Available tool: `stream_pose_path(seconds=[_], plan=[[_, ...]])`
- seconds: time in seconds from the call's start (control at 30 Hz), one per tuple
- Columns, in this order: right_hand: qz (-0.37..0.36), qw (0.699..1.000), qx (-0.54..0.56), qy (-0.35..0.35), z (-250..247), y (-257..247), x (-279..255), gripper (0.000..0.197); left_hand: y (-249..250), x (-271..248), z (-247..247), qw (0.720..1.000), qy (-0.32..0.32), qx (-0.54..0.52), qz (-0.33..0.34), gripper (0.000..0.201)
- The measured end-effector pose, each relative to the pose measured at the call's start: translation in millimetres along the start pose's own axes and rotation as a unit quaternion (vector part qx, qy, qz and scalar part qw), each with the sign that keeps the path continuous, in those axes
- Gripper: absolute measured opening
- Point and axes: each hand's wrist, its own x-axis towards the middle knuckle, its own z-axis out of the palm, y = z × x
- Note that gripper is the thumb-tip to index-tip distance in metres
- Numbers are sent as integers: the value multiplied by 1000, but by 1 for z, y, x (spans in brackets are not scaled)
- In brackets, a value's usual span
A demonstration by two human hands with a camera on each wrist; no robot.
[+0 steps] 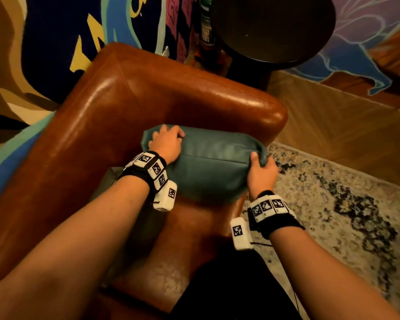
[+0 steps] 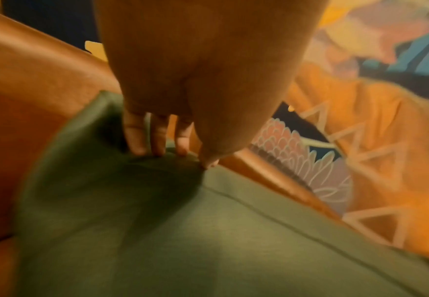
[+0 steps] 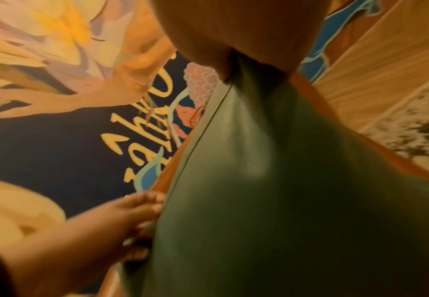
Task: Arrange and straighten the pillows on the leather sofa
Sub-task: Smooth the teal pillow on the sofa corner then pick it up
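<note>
1. The brown leather sofa point(image 1: 115, 107) fills the left of the head view, its armrest at the corner.
2. The left hand point(image 1: 167, 142) grips the left top corner of the teal leather pillow point(image 1: 213, 167), fingers curled over the edge.
3. The pillow stands on the sofa seat, against the armrest.
4. The right hand point(image 1: 262, 172) clamps the pillow's right corner, thumb in front.
5. Right of the sofa lies a patterned grey rug point(image 1: 333, 204).

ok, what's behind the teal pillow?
Behind the teal pillow rises the brown leather sofa's armrest. Whether the pillow touches it cannot be seen; the pillow, gripped by left hand and right hand, covers that gap.
</note>
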Motion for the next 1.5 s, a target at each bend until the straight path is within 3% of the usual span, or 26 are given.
stream_pose_path(seconds=[0.1, 0.2, 0.27, 0.3, 0.33, 0.4, 0.5, 0.67, 0.77, 0.83, 0.9, 0.97, 1.03, 1.07, 1.17, 1.3, 1.43, 1.5], plan=[[4, 1000, 6, 18, -13, 13, 6, 18, -12, 6, 14, 998, 51, -34, -23, 28], [15, 999, -13, 50, -18, 19, 11, 28, -11, 7, 11, 981, 162, 6, -111, 40], [49, 994, 6, 101, -22, 23, 17, 41, -23, 9, 3, 971, 176, 33, -158, 59], [58, 991, 12, 119, -25, 26, 21, 41, -30, 11, 0, 973, 153, 24, -171, 65], [56, 991, 6, 125, -25, 26, 23, 40, -34, 13, -1, 979, 127, -2, -158, 65], [25, 994, -22, 100, -26, 22, 20, 40, -35, 15, 4, 989, 108, -78, -58, 56], [-41, 996, -59, 47, -43, 10, 9, 38, -30, 0, 0, 973, 143, -177, 46, 50], [-98, 986, -136, 10, -91, 33, 14, 29, -47, -11, -13, 944, 196, -260, 41, 36], [-41, 967, -239, 81, -75, 50, 24, 25, -34, -12, 3, 932, 165, -319, 41, 24], [-54, 948, -291, 116, -47, 37, 17, 44, -26, -17, 12, 923, 149, -352, 36, 21], [-193, 942, -268, 59, -3, 10, -7, 55, -21, -24, 20, 919, 156, -363, 10, 26], [-322, 908, -258, -73, 49, -11, -42, 59, -16, -31, 26, 938, 175, -298, -19, 37], [-372, 863, -293, -178, 90, -19, -65, 60, -15, -34, 28, 948, 188, -256, -17, 43], [-376, 849, -315, -197, 103, -16, -66, 59, -16, -35, 27, 949, 190, -250, -8, 43], [-359, 833, -381, -180, 102, 11, -44, 59, -24, -36, 25, 956, 183, -226, 20, 42], [-319, 817, -468, -109, 51, 52, -3, 64, -35, -32, 20, 959, 175, -224, 20, 42], [-190, 842, -504, -29, -13, 72, 29, 65, -47, -23, 12, 957, 176, -228, 4, 48], [-95, 881, -464, -1, -34, 70, 32, 60, -46, -22, 10, 959, 174, -223, -9, 54]])
